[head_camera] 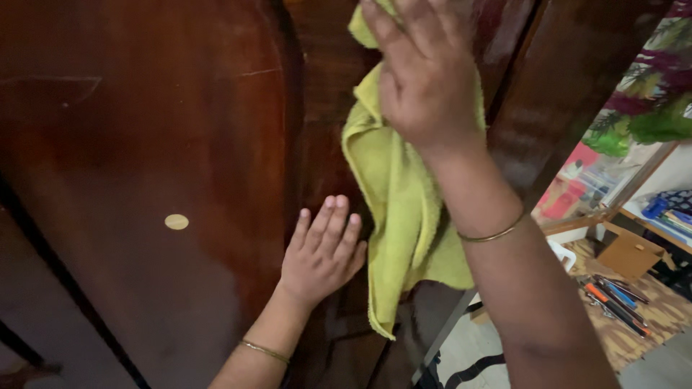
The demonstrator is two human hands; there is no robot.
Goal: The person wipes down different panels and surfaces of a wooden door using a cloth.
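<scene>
Head cam: dark glossy wooden cupboard door (pixel 144 144) fills most of the view. Right hand (pixel 429 75) presses a yellow cloth (pixel 400 209) flat against the wood up high, fingers spread over it. Left hand (pixel 322 252) rests open-palmed lower down, holding nothing. Pens (pixel 613 299) lie on a patterned mat (pixel 659 317) at right.

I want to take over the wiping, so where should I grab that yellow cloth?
Probably the loose lower corner of the yellow cloth, coming from below. It hangs free down the dark wooden door, while the right hand pins the top and the left hand lies flat beside it.
</scene>
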